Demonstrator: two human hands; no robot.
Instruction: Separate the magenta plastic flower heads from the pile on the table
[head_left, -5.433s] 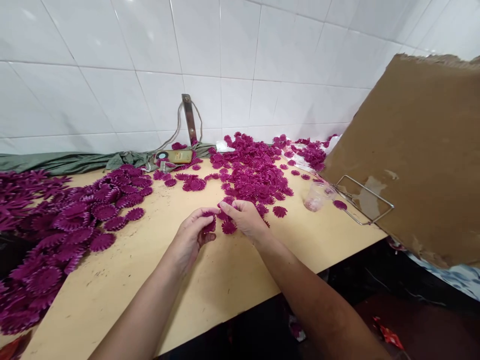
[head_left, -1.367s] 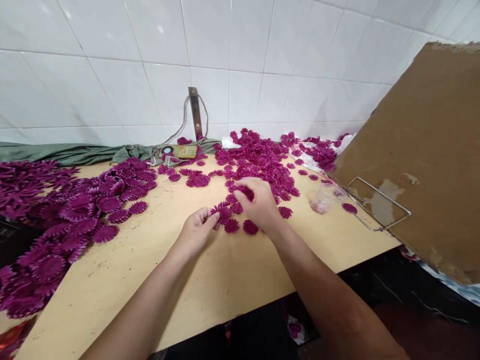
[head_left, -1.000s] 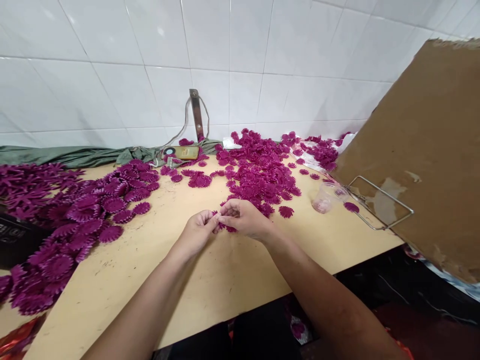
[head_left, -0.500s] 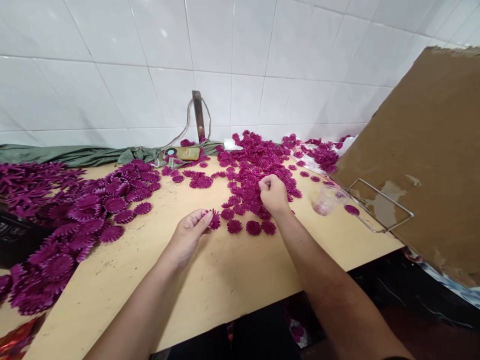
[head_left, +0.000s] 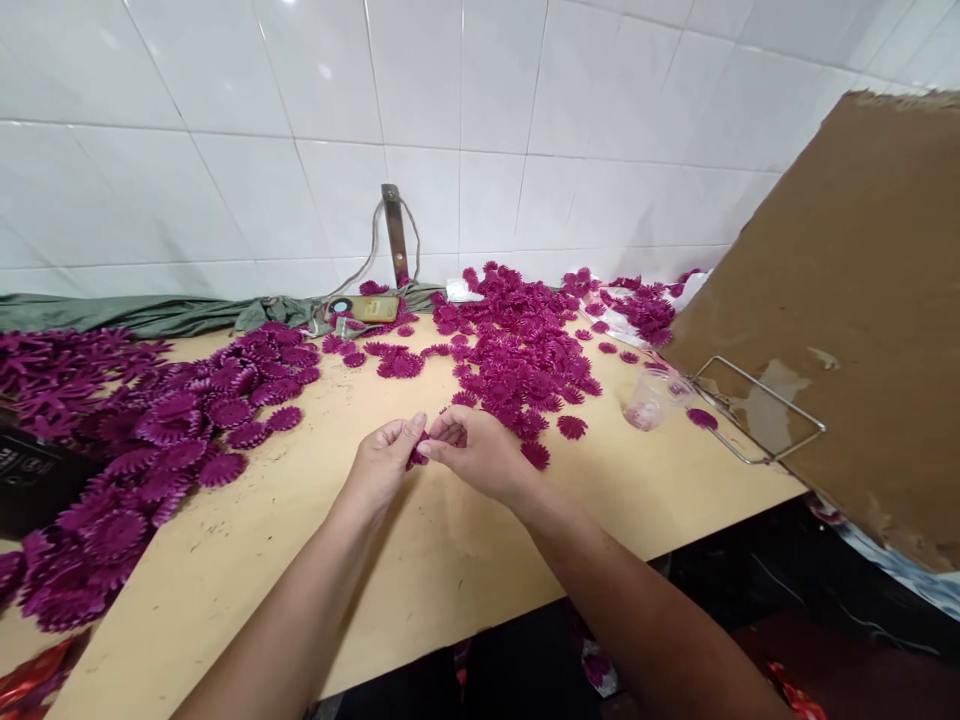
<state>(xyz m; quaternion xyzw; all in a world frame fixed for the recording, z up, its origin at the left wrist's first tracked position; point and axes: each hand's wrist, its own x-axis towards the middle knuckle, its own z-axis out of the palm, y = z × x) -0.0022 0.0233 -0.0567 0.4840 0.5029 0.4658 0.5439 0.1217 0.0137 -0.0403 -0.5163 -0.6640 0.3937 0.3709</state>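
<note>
My left hand (head_left: 381,462) pinches a small purple fringed flower piece (head_left: 417,455), mostly covered by the fingers. Over it, my right hand (head_left: 480,452) has its thumb and curled fingers closed against the same flower piece, the fingertips touching or nearly touching those of the left. Just beyond the right hand spreads a pile of small purple flower pieces (head_left: 517,345). One loose piece (head_left: 572,427) lies to the right of the wrist, and another (head_left: 535,455) sits close beside it.
Larger purple flowers (head_left: 172,415) heap at the left beside a black box (head_left: 37,480). A phone-like yellow device (head_left: 367,308) lies at the back by green cloth (head_left: 150,314). Right: a clear plastic cup (head_left: 643,410), a wire stand (head_left: 765,410) and a leaning brown board (head_left: 847,300).
My right hand has come from the pile down and left to meet my left hand at the flower piece. A loose flower piece now lies apart, right of the pile.
</note>
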